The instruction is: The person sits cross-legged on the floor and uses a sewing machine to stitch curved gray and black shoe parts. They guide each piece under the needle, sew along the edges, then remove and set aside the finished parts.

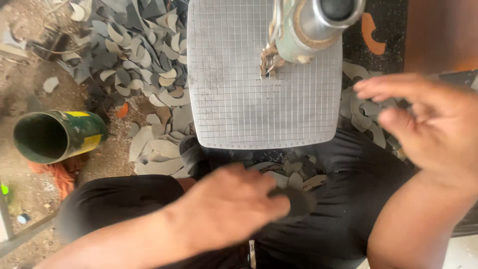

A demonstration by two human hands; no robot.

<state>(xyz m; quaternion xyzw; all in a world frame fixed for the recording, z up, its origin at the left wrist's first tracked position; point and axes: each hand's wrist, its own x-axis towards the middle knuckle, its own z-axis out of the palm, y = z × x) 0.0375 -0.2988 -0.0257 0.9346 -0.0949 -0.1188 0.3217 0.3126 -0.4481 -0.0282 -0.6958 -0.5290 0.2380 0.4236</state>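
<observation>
- Head view, looking down over a seated person's lap in black trousers [348,209]; both hands blurred.
- Left hand [226,206] low in frame at about 6 o'clock, palm down, fingers curled over a dark grey rounded piece [298,201]. Piece shows just past the fingertips, at 3 o'clock from the hand, over the lap. Fingers touch it; whether they truly grip it cannot be told through the blur.
- Right hand [423,122] at 3 o'clock, raised, fingers spread and loosely bent, thumb apart from the rest. Nothing seen in it. It hovers above a scatter of curved grey offcuts [361,107] lying beside the plate's right edge.
- Gridded metal plate [264,94] at 12 o'clock, pale grey, square with rounded corners, near edge just above the knees.
- Machine head [308,27] with a shiny round barrel overhangs the plate's far right part; a thin blade or needle [269,67] drops from it to the plate surface.
- Large heap of grey crescent-shaped scraps [139,55] on the floor at 10 to 11 o'clock, spreading down to the plate's left edge.
- More scraps [291,174] lie between the plate's near edge and the left hand.
- Green tin can [57,135] on its side at 9 o'clock, open mouth toward the camera, orange rag [59,177] beneath it.
</observation>
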